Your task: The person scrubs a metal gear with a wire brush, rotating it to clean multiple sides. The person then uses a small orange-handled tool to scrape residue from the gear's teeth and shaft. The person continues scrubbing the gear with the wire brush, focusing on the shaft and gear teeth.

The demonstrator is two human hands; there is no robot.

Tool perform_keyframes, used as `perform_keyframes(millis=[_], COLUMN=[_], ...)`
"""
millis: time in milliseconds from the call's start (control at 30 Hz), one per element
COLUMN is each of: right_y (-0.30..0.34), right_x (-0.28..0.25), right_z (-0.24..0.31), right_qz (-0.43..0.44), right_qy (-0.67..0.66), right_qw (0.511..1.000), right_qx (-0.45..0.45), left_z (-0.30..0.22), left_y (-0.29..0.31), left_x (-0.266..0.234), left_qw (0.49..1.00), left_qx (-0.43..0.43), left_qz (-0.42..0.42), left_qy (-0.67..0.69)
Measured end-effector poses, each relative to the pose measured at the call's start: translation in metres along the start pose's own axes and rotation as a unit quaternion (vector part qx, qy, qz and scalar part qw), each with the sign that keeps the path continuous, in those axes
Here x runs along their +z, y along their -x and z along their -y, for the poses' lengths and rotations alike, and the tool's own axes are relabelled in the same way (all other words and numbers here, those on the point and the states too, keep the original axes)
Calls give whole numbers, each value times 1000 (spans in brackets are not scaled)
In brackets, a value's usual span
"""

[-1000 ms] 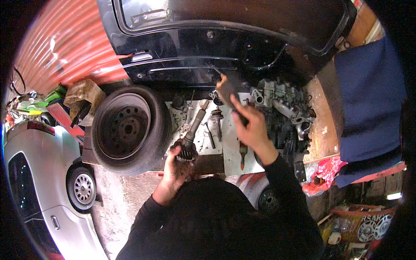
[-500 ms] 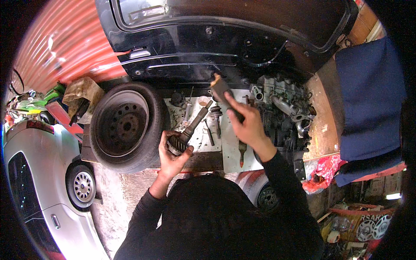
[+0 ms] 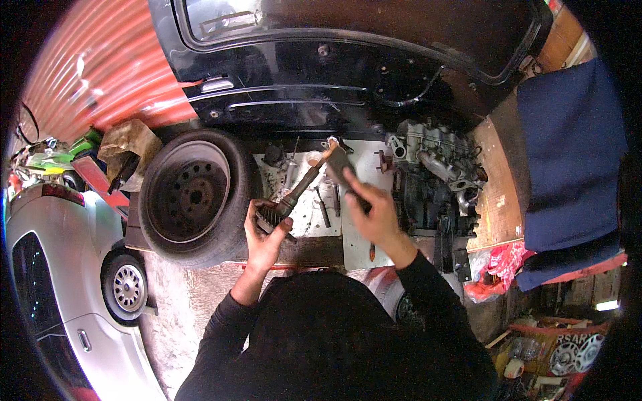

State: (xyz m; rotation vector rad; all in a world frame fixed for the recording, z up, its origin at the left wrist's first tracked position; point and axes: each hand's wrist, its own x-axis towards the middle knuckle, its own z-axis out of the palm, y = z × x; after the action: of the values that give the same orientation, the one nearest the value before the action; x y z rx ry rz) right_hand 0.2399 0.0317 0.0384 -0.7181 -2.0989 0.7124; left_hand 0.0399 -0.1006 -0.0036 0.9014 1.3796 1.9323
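My left hand (image 3: pixel 266 247) is closed round the toothed gear end of a dark metal gear shaft (image 3: pixel 294 194). The shaft's narrow end points up and to the right. In my right hand (image 3: pixel 381 217) is a dark, flat brush (image 3: pixel 340 162) with a tan edge, gripped by its lower end. The brush lies against or just beside the shaft's narrow tip; contact is hard to make out. Beneath both hands, a white board (image 3: pixel 364 174) carries a smaller dark gear part, a dark rod (image 3: pixel 323 206) and a small pale cup (image 3: pixel 312 158).
A wheel with a tyre (image 3: pixel 249 194) stands left of the board. To the right sits a metal engine (image 3: pixel 441 160). Behind is a black car panel (image 3: pixel 281 87). Blue cloth (image 3: pixel 568 160) hangs at far right, and a silver car (image 3: pixel 93 314) is parked at left.
My right hand has brought the brush down and slightly left, closer to the shaft's tip. The left hand keeps its hold, with the gear end shifted very slightly.
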Motion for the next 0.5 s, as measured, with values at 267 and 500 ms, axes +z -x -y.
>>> perform_keyframes(millis=[267,500], right_y=[-6,-1], right_x=[4,-2], right_z=[-10,5], right_qz=[-12,6], right_qy=[107,-76], right_qw=[994,995], right_qx=[21,56], left_z=[2,5], left_y=[2,17], left_x=[-3,2], left_qw=[937,934], left_qx=[-249,-234], left_qz=[47,40], left_qy=[240,269])
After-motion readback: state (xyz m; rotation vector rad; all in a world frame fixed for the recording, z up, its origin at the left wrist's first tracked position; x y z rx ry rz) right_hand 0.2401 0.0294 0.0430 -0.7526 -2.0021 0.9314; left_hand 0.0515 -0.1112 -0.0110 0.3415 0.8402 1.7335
